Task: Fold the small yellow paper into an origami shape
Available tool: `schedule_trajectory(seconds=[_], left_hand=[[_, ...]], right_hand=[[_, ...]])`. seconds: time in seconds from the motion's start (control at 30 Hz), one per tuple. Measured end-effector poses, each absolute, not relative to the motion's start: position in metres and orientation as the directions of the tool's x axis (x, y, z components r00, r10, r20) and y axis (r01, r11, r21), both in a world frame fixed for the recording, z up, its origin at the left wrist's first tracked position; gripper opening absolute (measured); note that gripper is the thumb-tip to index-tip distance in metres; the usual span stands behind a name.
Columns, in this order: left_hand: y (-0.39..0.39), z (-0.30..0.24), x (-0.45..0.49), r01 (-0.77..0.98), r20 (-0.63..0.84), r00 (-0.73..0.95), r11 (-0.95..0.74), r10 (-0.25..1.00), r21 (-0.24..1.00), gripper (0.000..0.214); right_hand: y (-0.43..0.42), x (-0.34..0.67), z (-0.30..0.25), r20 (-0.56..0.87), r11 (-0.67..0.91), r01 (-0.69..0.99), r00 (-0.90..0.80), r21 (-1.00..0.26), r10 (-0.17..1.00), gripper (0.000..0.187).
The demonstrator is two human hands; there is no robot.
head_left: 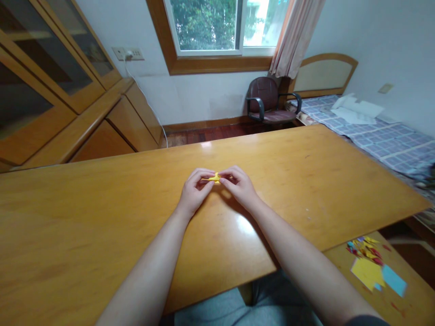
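Observation:
Between my two hands is a small piece of folded yellow paper (pixel 216 178), held just above the wooden table (pixel 136 213). My left hand (pixel 196 191) pinches its left side with thumb and fingers. On the other side, my right hand (pixel 239 184) grips it the same way, thumb toward me. The fingers cover part of the paper, so its exact folded shape is hard to make out. A shadow of the right hand and forearm falls on the tabletop.
At the lower right, a lower surface (pixel 418 299) bears a pile of small folded papers (pixel 365 249), a yellow sheet (pixel 367 273) and a blue sheet (pixel 394 280). Beyond the table stand an office chair (pixel 265 97) and a bed (pixel 390 140). A cabinet (pixel 68 90) lines the left.

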State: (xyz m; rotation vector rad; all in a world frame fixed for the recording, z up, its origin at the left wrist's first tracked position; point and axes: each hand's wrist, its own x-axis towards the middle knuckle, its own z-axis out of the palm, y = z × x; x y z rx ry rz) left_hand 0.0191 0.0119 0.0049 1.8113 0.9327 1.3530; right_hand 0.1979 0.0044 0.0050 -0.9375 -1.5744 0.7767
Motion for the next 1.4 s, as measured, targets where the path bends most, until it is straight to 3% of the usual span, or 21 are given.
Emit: schedule_trajectory(seconds=[0.5,0.63,0.77,1.0,1.4], left_hand=[[0.012,0.004,0.019,0.273,0.505,0.160,-0.530,0.848,0.803,0.013],[0.010,0.006,0.020,0.249,0.513,0.187,-0.546,0.838,0.800,0.013],[0.009,0.004,0.021,0.221,0.502,0.250,-0.554,0.828,0.803,0.012],[0.011,-0.001,0.021,0.232,0.444,0.280,-0.509,0.851,0.829,0.013],[0.011,0.000,0.024,0.071,0.257,0.165,-0.271,0.952,0.960,0.020]], right_hand=[[0.004,0.196,0.006,0.482,0.496,0.235,-0.120,-0.836,0.868,0.009],[0.007,0.198,0.006,0.386,0.393,0.150,-0.075,-0.907,0.919,0.011],[0.011,0.199,0.003,0.217,0.214,-0.051,-0.050,-0.975,0.975,0.021],[0.015,0.201,0.002,0.065,0.053,-0.221,-0.044,-0.974,0.997,0.030],[0.013,0.200,0.002,0.100,0.085,-0.185,-0.069,-0.979,0.993,0.028]])
